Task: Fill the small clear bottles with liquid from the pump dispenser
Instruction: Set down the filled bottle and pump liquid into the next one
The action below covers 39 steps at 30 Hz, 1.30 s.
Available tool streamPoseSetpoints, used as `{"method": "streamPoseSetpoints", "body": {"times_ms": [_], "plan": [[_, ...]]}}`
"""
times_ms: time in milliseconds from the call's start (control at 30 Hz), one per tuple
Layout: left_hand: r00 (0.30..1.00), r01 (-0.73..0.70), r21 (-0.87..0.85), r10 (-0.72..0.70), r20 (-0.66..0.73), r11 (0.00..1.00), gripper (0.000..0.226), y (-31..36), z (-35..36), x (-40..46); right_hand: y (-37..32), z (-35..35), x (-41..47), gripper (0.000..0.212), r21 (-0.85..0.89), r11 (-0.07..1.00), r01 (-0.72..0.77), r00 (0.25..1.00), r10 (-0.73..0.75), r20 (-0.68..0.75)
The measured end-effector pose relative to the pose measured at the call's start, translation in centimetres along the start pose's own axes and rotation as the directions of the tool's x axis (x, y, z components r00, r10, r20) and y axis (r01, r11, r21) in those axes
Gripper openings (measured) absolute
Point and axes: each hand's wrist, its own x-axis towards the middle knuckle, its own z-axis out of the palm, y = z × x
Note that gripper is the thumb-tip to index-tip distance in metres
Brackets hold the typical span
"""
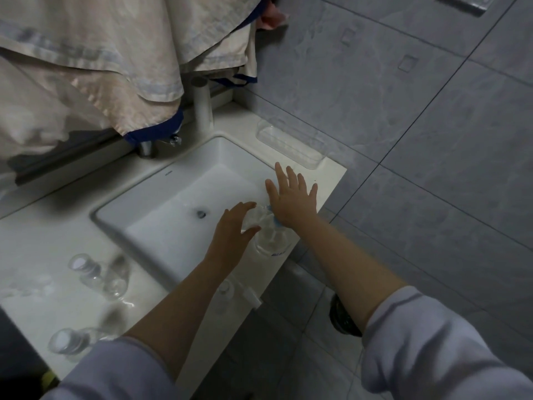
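A white desk (43,246) with a sunken rectangular sink (178,197) fills the view from a head camera; pale towels (86,67) hang above its far edge, and grey floor tiles lie to the right. The clear pump dispenser (269,239) stands upright on the desk's right edge, beside the sink's near right corner. The right hand (291,197) hovers flat over the pump head, grip open with fingers spread, so pressing looks like its job. The left hand (233,229) curls its grip around a small clear bottle (253,219), held at the dispenser's top on its left side, probably under the spout, though blur hides the nozzle. Liquid partly fills the dispenser, apparently. Other small bottles (86,268) stand near the desk's front left corner, contents unclear.
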Motion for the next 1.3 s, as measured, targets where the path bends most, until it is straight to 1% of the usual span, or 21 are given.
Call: {"method": "streamPoseSetpoints", "body": {"times_ms": [67, 133, 233, 267, 300, 333, 367, 467, 500, 567, 633, 700, 733, 800, 833, 933, 967, 1033, 1100, 1267, 1300], "plan": [[1.000, -0.021, -0.040, 0.021, -0.006, 0.999, 0.060, 0.4, -0.1, -0.2, 0.1, -0.3, 0.2, 0.062, -0.025, 1.000, 0.018, 1.000, -0.018, 0.005], [0.998, -0.006, -0.109, 0.000, -0.056, 0.994, 0.046, 0.6, -0.4, -0.6, 0.1, -0.8, 0.5, 0.064, -0.043, 0.998, 0.035, 0.999, -0.035, -0.009], [0.991, 0.021, -0.118, -0.037, -0.132, 0.993, 0.048, 0.6, -0.7, -0.7, 0.1, -0.7, 0.4, 0.064, -0.009, 1.000, 0.017, 1.000, -0.017, -0.019], [0.994, 0.029, -0.119, -0.042, -0.102, 0.993, 0.050, 0.7, -0.7, -0.6, 0.2, -0.5, 0.3, 0.063, 0.010, 1.000, 0.006, 1.000, -0.006, -0.020], [0.998, 0.025, -0.117, -0.031, -0.051, 0.993, 0.061, 0.8, -0.6, -0.6, 0.2, -0.3, 0.3, 0.062, 0.023, 1.000, -0.003, 1.000, 0.003, -0.016], [0.999, 0.031, -0.104, -0.032, -0.012, 0.994, 0.079, 0.8, -0.7, -0.5, 0.2, 0.0, 0.3, 0.062, 0.034, 0.999, -0.012, 1.000, 0.012, -0.003], [0.999, 0.040, -0.087, -0.039, 0.011, 0.995, 0.090, 0.8, -0.7, -0.5, 0.2, 0.2, 0.2, 0.061, 0.037, 0.999, -0.018, 1.000, 0.018, 0.006], [0.999, 0.020, -0.092, -0.024, -0.038, 0.996, 0.098, 0.8, -0.7, -0.5, 0.1, 0.2, 0.1, 0.060, 0.010, 1.000, -0.009, 1.000, 0.009, 0.007], [1.000, -0.007, -0.108, 0.004, -0.028, 0.994, 0.097, 0.6, -0.6, -0.4, 0.1, 0.0, 0.3, 0.061, -0.002, 1.000, 0.001, 1.000, -0.001, 0.011], [1.000, -0.005, -0.187, -0.001, -0.030, 0.982, 0.071, 0.8, -0.6, -0.6, 0.2, -0.6, 0.4, 0.062, -0.022, 0.999, 0.023, 1.000, -0.023, -0.006], [0.996, 0.016, -0.174, -0.031, -0.082, 0.985, 0.062, 1.1, -0.9, -0.8, 0.2, -1.1, 0.6, 0.064, -0.024, 0.999, 0.033, 0.999, -0.034, -0.031], [0.993, 0.021, -0.102, -0.032, -0.114, 0.995, 0.066, 1.4, -1.1, -1.0, 0.2, -0.9, 0.5, 0.063, -0.006, 1.000, 0.013, 1.000, -0.013, -0.024], [0.996, 0.019, -0.092, -0.027, -0.085, 0.996, 0.071, 1.7, -1.2, -1.0, 0.2, -0.6, 0.4, 0.062, -0.001, 1.000, 0.003, 1.000, -0.003, -0.017], [1.000, 0.025, -0.094, -0.027, -0.012, 0.995, 0.093, 1.9, -1.3, -0.7, 0.2, -0.2, 0.4, 0.062, 0.008, 1.000, -0.010, 1.000, 0.010, 0.005], [0.999, 0.036, -0.088, -0.035, 0.014, 0.995, 0.093, 1.9, -1.2, -0.6, 0.2, -0.2, 0.5, 0.061, 0.011, 1.000, -0.016, 1.000, 0.016, 0.013], [0.998, 0.017, -0.035, -0.019, -0.062, 0.999, 0.053, 1.9, -1.1, -0.7, 0.2, -0.2, 0.7, 0.062, -0.021, 1.000, 0.004, 1.000, -0.004, 0.014], [0.997, -0.007, -0.044, 0.003, -0.083, 0.999, 0.054, 1.8, -1.0, -0.8, 0.2, -0.3, 0.7, 0.062, -0.033, 0.999, 0.018, 1.000, -0.018, 0.008], [0.995, -0.037, -0.036, 0.034, -0.090, 0.999, 0.079, 2.4, -1.2, -1.1, 0.2, -0.6, 0.7, 0.062, -0.046, 0.998, 0.033, 0.999, -0.034, -0.011], [0.998, -0.032, -0.028, 0.031, -0.045, 0.999, 0.103, 2.4, -1.5, -0.9, 0.2, -0.8, 0.8, 0.061, -0.027, 1.000, 0.016, 1.000, -0.016, -0.007], [0.997, -0.025, -0.051, 0.021, -0.077, 0.998, 0.103, 2.3, -1.5, -0.8, 0.2, -0.3, 0.9, 0.058, 0.010, 1.000, -0.010, 1.000, 0.010, 0.028], [0.997, -0.037, -0.043, 0.033, -0.074, 0.998, 0.108, 2.0, -1.4, -0.8, 0.2, -0.1, 0.8, 0.058, 0.009, 1.000, -0.015, 0.999, 0.015, 0.037]]}}
